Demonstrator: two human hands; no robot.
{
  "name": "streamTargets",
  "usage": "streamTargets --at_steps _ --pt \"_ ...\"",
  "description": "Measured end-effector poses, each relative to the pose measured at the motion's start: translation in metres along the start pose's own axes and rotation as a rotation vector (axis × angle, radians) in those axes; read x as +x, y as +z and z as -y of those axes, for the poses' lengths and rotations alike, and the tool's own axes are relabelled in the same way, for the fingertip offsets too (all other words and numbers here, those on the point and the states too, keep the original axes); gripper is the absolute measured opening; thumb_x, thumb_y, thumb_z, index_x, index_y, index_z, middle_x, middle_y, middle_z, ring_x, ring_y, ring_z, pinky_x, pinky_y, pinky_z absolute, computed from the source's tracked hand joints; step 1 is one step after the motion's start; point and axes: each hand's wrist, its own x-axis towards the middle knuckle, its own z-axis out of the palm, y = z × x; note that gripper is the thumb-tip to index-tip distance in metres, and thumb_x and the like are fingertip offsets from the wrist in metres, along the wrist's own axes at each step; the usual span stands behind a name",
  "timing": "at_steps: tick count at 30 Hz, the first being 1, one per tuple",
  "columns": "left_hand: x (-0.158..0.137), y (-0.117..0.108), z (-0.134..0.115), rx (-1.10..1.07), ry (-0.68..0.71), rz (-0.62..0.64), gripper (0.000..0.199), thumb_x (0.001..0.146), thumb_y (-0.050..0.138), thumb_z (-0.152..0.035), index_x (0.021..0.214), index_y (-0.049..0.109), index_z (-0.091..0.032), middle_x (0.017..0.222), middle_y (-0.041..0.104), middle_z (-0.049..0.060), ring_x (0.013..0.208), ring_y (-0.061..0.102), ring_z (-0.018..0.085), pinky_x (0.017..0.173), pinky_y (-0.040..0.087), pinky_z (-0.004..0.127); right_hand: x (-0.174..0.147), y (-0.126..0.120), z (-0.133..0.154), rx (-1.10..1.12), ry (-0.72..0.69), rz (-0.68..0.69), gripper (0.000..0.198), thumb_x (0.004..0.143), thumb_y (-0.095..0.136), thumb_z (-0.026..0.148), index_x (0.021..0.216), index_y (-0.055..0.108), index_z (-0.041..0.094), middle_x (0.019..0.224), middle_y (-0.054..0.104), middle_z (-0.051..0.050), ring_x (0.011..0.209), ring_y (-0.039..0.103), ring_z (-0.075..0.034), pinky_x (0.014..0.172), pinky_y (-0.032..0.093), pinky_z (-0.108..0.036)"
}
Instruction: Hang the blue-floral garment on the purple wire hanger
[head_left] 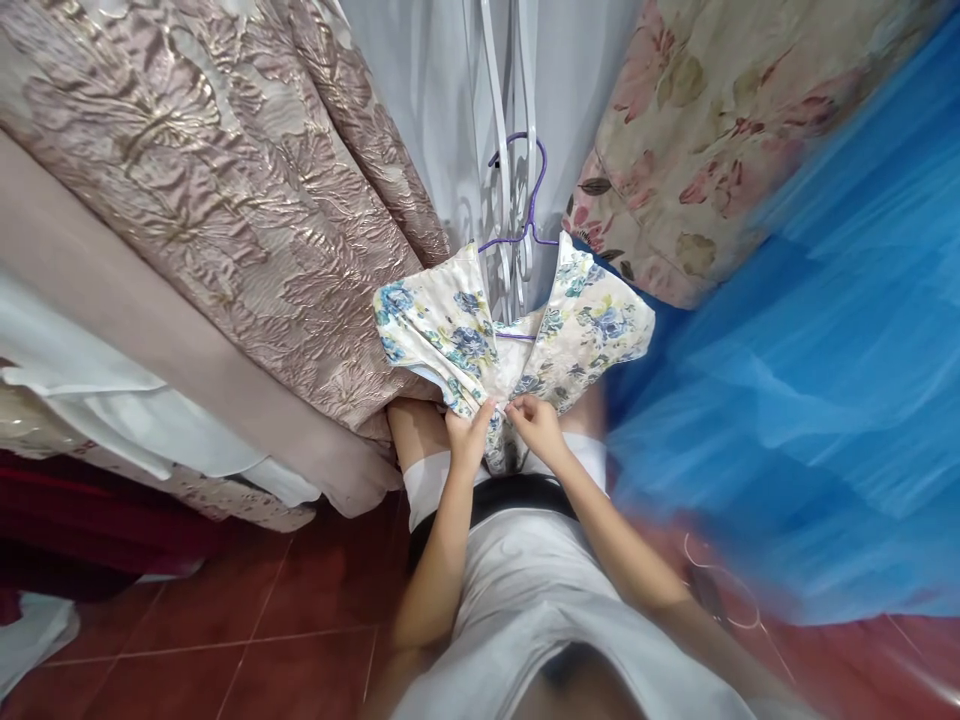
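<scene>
A white floral dress (600, 320) with blue and yellow blooms hangs on a purple hanger (534, 205) before me. Only its short-sleeved top and a gathered lower part show, resting over my lap. At the base of the V-neck, my left hand (470, 432) pinches the left front edge of the cloth. My right hand (536, 425) has its fingers closed on the opposite edge, very near the left fingertips. Whether a button or hook lies between the fingers is too small to make out.
Pink brocade cloth (300, 200) hangs at the left, with white garments (97, 400) beyond. Floral fabric (675, 150) and bright blue tulle (787, 400) fill the right. White straps (495, 90) hang by the purple hook. Below are red floor tiles (300, 600) and a thin pale loop (739, 595).
</scene>
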Motion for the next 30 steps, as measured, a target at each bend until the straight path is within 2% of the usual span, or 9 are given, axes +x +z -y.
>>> streamTargets --at_steps 4,9,16,19,22,25,30 --pt "0.003 -0.001 0.002 0.055 0.009 -0.065 0.037 0.074 0.075 -0.027 0.109 0.071 -0.014 0.11 0.076 0.011 0.109 0.071 0.026 0.105 0.052 0.037 -0.006 -0.001 0.0 0.149 -0.01 0.042 0.024 0.081 0.06 0.042 0.072 0.062 0.019 0.052 0.048 0.005 0.051 0.042 -0.013 0.053 0.032 -0.025" --pt "0.001 -0.004 0.005 0.077 -0.02 -0.042 0.034 0.074 0.069 -0.025 0.106 0.071 -0.014 0.104 0.076 0.01 0.105 0.071 0.025 0.098 0.054 0.034 -0.01 0.0 -0.001 0.256 0.019 0.08 0.026 0.082 0.061 0.043 0.07 0.057 0.02 0.055 0.047 0.005 0.051 0.042 -0.012 0.053 0.033 -0.024" --pt "-0.001 -0.002 0.0 0.065 0.016 -0.015 0.032 0.07 0.066 -0.02 0.101 0.07 -0.014 0.096 0.076 0.007 0.102 0.071 0.024 0.098 0.054 0.033 -0.013 -0.001 0.005 0.304 0.032 0.03 0.032 0.081 0.065 0.051 0.072 0.056 0.021 0.055 0.047 0.005 0.053 0.044 -0.012 0.052 0.036 -0.024" --pt "-0.002 -0.003 -0.001 0.084 0.0 -0.018 0.034 0.067 0.067 -0.019 0.101 0.07 -0.013 0.094 0.075 0.007 0.099 0.071 0.024 0.095 0.055 0.033 -0.012 -0.003 0.009 0.396 0.116 0.055 0.032 0.076 0.065 0.051 0.072 0.053 0.022 0.052 0.048 0.006 0.048 0.04 -0.011 0.048 0.032 -0.024" --pt "-0.004 -0.005 -0.003 0.119 -0.019 -0.021 0.034 0.065 0.068 -0.018 0.098 0.069 -0.013 0.095 0.075 0.008 0.097 0.071 0.025 0.09 0.056 0.033 -0.011 -0.004 0.011 0.511 0.254 0.159 0.03 0.071 0.064 0.049 0.07 0.049 0.023 0.049 0.049 0.006 0.043 0.035 -0.01 0.043 0.026 -0.023" --pt "-0.005 -0.005 -0.004 0.133 -0.008 -0.007 0.032 0.065 0.067 -0.018 0.096 0.068 -0.013 0.095 0.075 0.009 0.097 0.071 0.025 0.09 0.056 0.033 -0.011 -0.003 0.01 0.534 0.292 0.213 0.03 0.071 0.064 0.049 0.069 0.053 0.021 0.048 0.051 0.005 0.042 0.036 -0.01 0.042 0.024 -0.023" --pt "0.0 -0.004 0.0 0.122 -0.002 -0.009 0.04 0.065 0.067 -0.017 0.105 0.065 -0.013 0.098 0.073 0.009 0.099 0.07 0.024 0.093 0.055 0.034 -0.012 -0.004 0.009 0.528 0.247 0.18 0.032 0.073 0.065 0.05 0.071 0.06 0.019 0.046 0.049 0.005 0.04 0.034 -0.009 0.042 0.022 -0.023"
